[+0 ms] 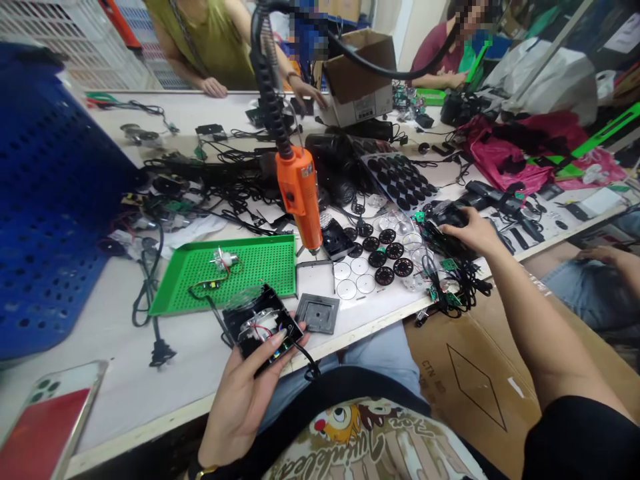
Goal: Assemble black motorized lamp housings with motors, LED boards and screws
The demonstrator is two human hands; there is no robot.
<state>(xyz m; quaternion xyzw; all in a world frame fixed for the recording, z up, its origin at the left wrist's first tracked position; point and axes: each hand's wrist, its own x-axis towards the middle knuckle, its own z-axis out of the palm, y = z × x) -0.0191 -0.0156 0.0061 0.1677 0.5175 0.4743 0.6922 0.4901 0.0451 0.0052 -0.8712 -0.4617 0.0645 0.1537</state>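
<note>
My left hand (260, 363) grips an open black plastic housing (235, 333) near the table's front edge. Inside it sit a round clear-and-silver part with red wires and a small circuit board; a black cord leads out of it. Off to the right, my right hand (475, 232) reaches to the parts pile with its fingers around a black plastic part (447, 215), whose shape is partly hidden. Beside the housing lies a square dark grey cover (319, 313). An orange electric screwdriver (301, 197) hangs on a coiled cord above the table.
A green perforated tray (270, 257) holds a wired motor-like part. Black dial discs (395, 251) and clear rings (347, 289) lie in the middle. Corded circuit boards (450, 265) hang over the front edge. A blue basket (55, 200) and a phone (53, 417) are left. Two people are opposite, another right.
</note>
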